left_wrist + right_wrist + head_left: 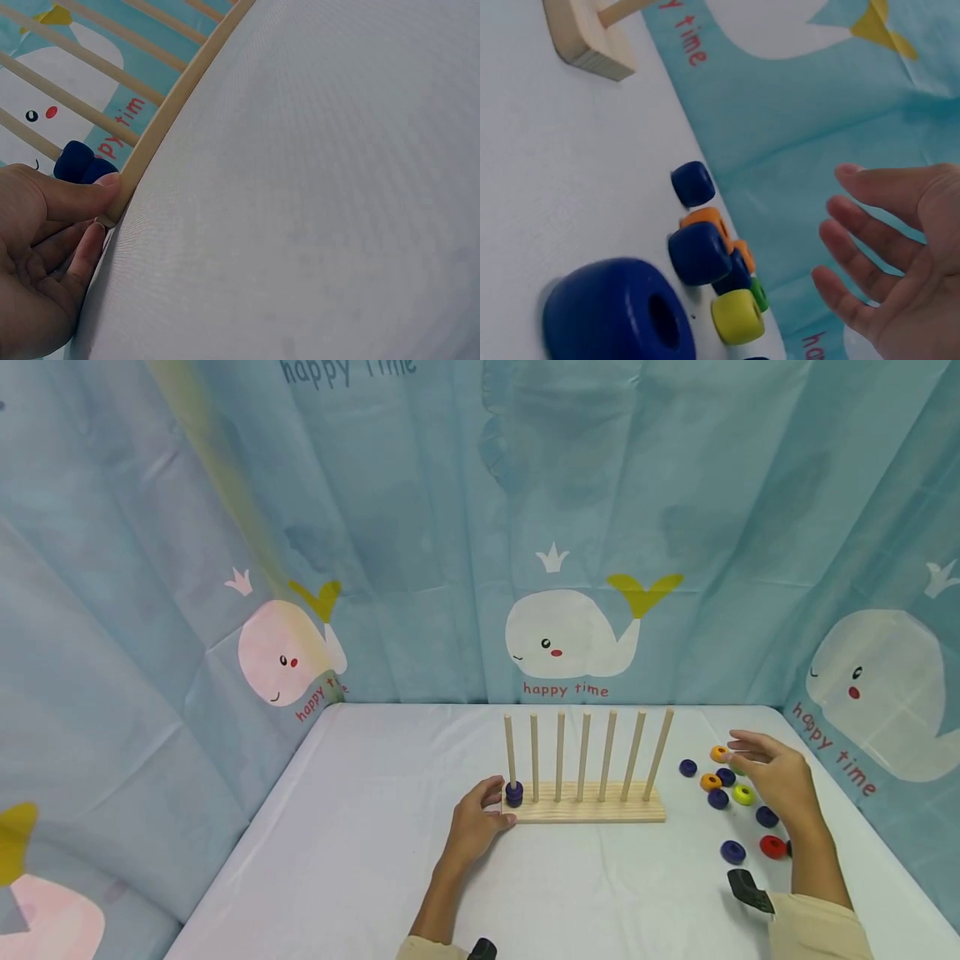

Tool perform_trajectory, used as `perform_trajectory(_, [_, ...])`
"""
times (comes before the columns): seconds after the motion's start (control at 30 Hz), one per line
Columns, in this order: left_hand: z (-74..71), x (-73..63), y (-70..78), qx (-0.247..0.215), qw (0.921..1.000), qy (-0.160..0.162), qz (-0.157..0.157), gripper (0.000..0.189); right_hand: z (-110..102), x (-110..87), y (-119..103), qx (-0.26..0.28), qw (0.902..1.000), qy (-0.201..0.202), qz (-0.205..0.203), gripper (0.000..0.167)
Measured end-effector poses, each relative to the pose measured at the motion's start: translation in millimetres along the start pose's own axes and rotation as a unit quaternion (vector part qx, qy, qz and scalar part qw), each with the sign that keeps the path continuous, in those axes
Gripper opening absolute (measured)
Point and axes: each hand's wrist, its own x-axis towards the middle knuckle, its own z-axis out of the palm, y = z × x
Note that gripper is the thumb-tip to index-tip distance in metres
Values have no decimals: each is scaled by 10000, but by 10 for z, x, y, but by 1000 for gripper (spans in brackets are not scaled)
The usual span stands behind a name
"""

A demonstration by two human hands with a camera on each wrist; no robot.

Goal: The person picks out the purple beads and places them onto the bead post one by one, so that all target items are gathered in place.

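Observation:
A wooden peg stand (588, 810) with several upright rods stands on the table. Two dark blue beads (513, 794) are stacked on its leftmost rod. My left hand (474, 822) pinches the left end of the base, thumb at the front by the beads. In the left wrist view the thumb and fingers (91, 244) meet at the base's corner. My right hand (780, 777) hovers over the loose beads at the right, fingers spread and nothing between them. Below it lie a yellow bead (743, 794), a green bead (758, 295) partly hidden, and orange beads (710, 782).
More blue beads (732, 852) and a red bead (773, 847) lie nearer the front right; a dark one beside the red is partly hidden by my right forearm. A white cloth covers the table (360, 827). Blue whale-print curtains (420, 635) hang behind and at both sides.

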Motion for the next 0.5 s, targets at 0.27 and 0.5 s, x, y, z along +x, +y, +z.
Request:
perform_trajectory(0.27, [3, -12, -8, -20, 10000, 23, 76, 69, 25, 28, 140, -127, 9995, -226, 188, 57])
perform_trajectory(0.5, [-1, 0, 5, -22, 10000, 12, 91, 69, 23, 54, 226, -141, 9973, -560, 460, 63])
